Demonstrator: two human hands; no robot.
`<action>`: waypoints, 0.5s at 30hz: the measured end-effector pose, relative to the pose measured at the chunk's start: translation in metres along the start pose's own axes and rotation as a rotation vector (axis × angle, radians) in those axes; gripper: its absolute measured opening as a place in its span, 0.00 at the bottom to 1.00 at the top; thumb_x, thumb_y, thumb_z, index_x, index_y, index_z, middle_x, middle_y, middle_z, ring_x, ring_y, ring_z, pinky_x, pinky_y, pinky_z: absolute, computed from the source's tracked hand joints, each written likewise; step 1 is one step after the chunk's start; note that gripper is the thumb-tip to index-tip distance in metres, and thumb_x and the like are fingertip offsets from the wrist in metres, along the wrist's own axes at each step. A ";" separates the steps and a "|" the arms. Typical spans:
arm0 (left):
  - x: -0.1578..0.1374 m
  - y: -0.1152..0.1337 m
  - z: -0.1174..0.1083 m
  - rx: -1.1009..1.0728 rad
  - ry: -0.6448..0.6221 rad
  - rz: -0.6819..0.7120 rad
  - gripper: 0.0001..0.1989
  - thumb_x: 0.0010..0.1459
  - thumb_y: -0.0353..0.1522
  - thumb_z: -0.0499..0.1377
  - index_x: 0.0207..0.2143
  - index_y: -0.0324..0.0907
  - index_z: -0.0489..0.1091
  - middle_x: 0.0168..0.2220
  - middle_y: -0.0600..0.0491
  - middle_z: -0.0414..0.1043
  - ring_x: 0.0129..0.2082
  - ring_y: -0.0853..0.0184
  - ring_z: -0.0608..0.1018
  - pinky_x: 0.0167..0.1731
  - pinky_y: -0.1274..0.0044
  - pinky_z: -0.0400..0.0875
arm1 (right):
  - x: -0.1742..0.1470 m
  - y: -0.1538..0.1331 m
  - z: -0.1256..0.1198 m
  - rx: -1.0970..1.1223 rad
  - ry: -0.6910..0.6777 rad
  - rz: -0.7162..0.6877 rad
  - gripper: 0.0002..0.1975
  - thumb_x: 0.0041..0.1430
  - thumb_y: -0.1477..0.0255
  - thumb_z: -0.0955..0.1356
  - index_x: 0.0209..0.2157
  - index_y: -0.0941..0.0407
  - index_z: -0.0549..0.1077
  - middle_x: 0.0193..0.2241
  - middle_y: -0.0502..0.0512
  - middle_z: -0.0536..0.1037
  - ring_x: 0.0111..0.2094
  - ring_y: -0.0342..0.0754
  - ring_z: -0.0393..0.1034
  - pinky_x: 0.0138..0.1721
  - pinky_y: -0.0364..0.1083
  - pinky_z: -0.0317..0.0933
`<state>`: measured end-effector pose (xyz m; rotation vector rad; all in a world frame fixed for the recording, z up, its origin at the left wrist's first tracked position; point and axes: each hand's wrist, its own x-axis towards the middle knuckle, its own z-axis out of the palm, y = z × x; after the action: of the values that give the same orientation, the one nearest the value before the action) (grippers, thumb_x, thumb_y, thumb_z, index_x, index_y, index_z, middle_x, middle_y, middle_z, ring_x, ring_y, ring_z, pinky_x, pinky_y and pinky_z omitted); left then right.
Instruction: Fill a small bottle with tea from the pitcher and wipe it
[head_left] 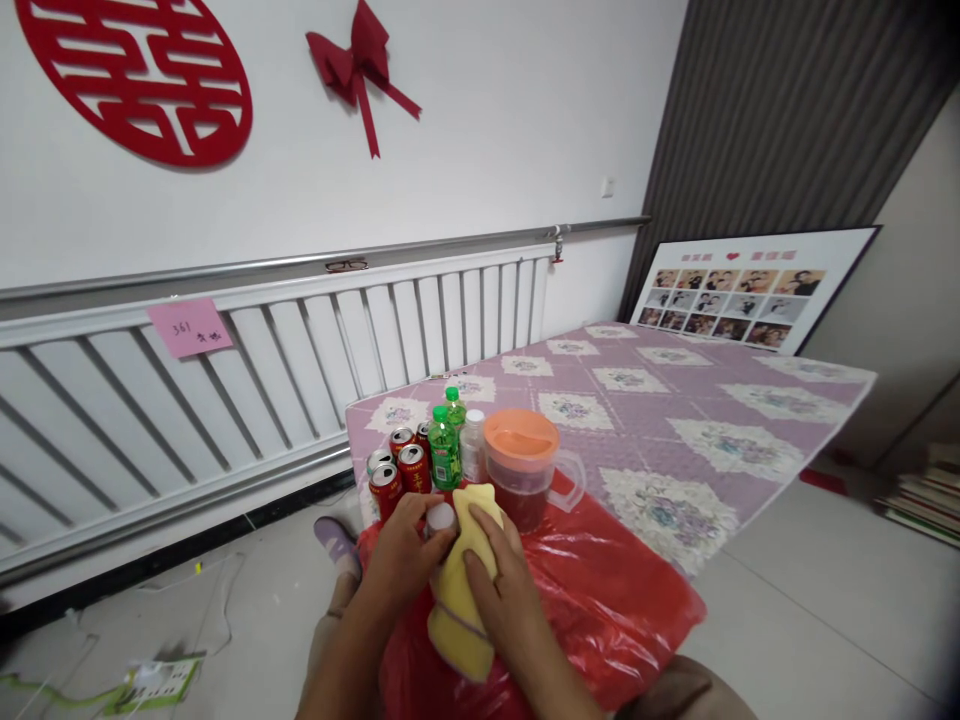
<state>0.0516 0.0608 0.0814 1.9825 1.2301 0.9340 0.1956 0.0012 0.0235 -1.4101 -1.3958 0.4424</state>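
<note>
My left hand (399,552) is closed around a bottle with a pale cap (440,517); most of its body is hidden by my fingers and the cloth. My right hand (504,582) grips a folded yellow cloth (459,625), held against the bottle's side. Just beyond my hands stand several red drink cans (412,468), green-capped bottles (444,455) and a clear bottle with a white cap (473,448). Beside them is a clear pitcher (519,490) with an orange lid (521,438) and dark liquid inside.
Red plastic sheeting (600,590) covers the near part of the table, over a purple floral tablecloth (622,380). A white radiator (315,350) runs along the wall. A photo board (750,290) leans at the far right. A power strip (154,683) lies on the floor.
</note>
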 end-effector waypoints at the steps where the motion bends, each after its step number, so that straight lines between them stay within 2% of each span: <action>1: 0.000 0.002 0.001 0.009 0.012 0.001 0.16 0.53 0.30 0.59 0.45 0.44 0.70 0.44 0.51 0.71 0.44 0.64 0.74 0.44 0.72 0.68 | 0.000 -0.007 0.000 -0.014 -0.003 -0.026 0.25 0.61 0.69 0.61 0.60 0.52 0.65 0.64 0.61 0.58 0.65 0.54 0.54 0.62 0.54 0.55; 4: 0.000 0.006 0.002 0.035 0.039 0.007 0.14 0.53 0.29 0.58 0.43 0.45 0.71 0.42 0.53 0.72 0.42 0.65 0.74 0.43 0.73 0.68 | 0.002 -0.014 0.004 -0.048 -0.029 -0.021 0.26 0.61 0.69 0.61 0.62 0.52 0.62 0.66 0.60 0.52 0.66 0.56 0.50 0.63 0.56 0.54; 6: 0.000 0.007 0.002 0.030 0.038 -0.013 0.14 0.52 0.29 0.58 0.44 0.44 0.70 0.42 0.52 0.71 0.42 0.65 0.74 0.43 0.73 0.68 | 0.006 -0.011 0.006 -0.055 -0.045 0.022 0.27 0.61 0.69 0.61 0.62 0.54 0.62 0.66 0.62 0.51 0.66 0.57 0.50 0.63 0.56 0.53; 11: 0.002 0.005 0.000 -0.004 -0.005 -0.021 0.15 0.52 0.30 0.59 0.44 0.44 0.70 0.43 0.51 0.71 0.44 0.63 0.74 0.44 0.72 0.68 | 0.025 -0.004 -0.001 -0.007 -0.135 0.082 0.26 0.58 0.72 0.60 0.58 0.58 0.67 0.60 0.64 0.62 0.63 0.54 0.56 0.63 0.54 0.51; 15: 0.002 0.005 -0.001 -0.018 -0.031 -0.056 0.16 0.52 0.30 0.59 0.45 0.43 0.69 0.44 0.51 0.70 0.43 0.63 0.74 0.42 0.72 0.69 | 0.049 -0.001 -0.011 0.027 -0.232 0.095 0.24 0.56 0.72 0.61 0.54 0.58 0.71 0.53 0.63 0.72 0.56 0.54 0.65 0.60 0.54 0.56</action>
<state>0.0541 0.0610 0.0863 1.9317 1.2490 0.8812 0.2165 0.0394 0.0480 -1.4424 -1.5043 0.7026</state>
